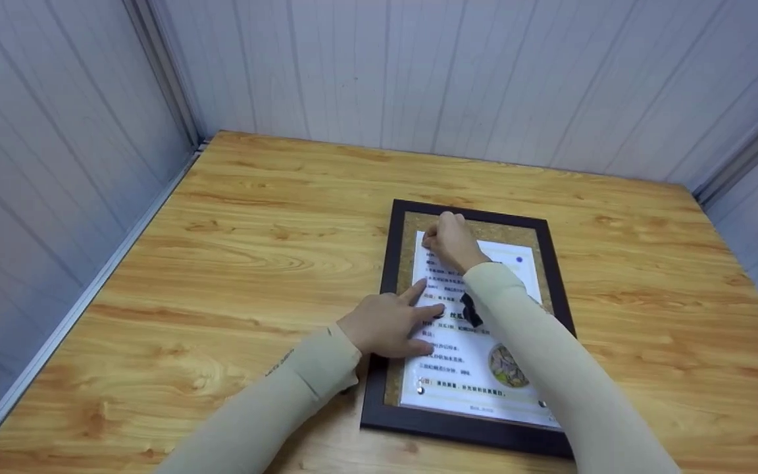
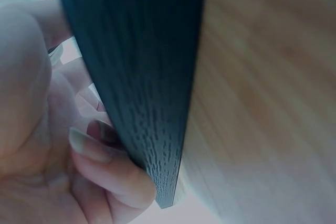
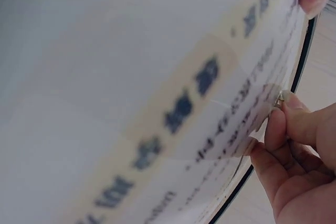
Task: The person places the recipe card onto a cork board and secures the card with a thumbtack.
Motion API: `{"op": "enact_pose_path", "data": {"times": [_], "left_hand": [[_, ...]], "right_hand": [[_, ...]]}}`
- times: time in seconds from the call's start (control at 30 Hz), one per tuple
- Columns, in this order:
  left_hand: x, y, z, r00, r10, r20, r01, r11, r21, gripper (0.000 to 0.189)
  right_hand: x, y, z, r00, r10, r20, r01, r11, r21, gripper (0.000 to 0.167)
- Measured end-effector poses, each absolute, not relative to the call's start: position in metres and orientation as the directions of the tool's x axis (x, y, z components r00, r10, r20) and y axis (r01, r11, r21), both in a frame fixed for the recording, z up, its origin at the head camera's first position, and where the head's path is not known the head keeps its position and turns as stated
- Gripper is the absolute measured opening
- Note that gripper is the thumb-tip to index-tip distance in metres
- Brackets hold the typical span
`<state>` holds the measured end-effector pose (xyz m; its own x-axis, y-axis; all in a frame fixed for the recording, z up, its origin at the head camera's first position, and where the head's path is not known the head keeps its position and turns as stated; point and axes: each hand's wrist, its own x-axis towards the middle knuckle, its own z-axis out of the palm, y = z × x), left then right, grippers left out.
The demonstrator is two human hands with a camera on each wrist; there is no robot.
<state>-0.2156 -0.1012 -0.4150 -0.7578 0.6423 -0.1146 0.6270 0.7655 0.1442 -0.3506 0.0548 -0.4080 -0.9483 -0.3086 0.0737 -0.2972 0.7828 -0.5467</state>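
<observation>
A white printed sheet (image 1: 456, 378) lies on a cork board (image 1: 392, 388) with a dark wooden frame (image 1: 379, 395). My left hand (image 1: 385, 322) rests across the frame's left side, its fingers spread and pressing on the sheet. In the left wrist view, some fingers bend near the dark frame (image 2: 142, 77). At the sheet's top left corner, my right hand (image 1: 453, 240) pinches a small shiny thumbtack (image 3: 280, 99) between thumb and finger, close against the sheet (image 3: 105, 77). Round tack heads (image 1: 420, 390) show near the sheet's bottom corners.
The framed board lies on a wood-grain table (image 1: 254, 263), right of the middle. Pale panelled walls (image 1: 353, 72) rise behind the table and at both sides. A dark strap piece (image 1: 471, 311) hangs under the right wrist, over the sheet.
</observation>
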Motion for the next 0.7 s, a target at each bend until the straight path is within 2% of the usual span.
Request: {"op": "enact_pose_path", "data": {"times": [0.43,0.7], "left_hand": [[-0.2143,-0.1008,-0.4138,-0.765,0.631,-0.128,0.614,0.775,0.149,0.068],[-0.2148,-0.0999,-0.4136,-0.763,0.633,-0.133,0.612,0.773,0.168,0.069]], "right_hand": [[-0.3493,0.0588,-0.4099,-0.939,-0.343,0.026,-0.309,0.807,-0.503,0.017],[-0.345,0.0609,-0.4097,-0.913,-0.407,-0.017,-0.348,0.801,-0.487,0.029]]}}
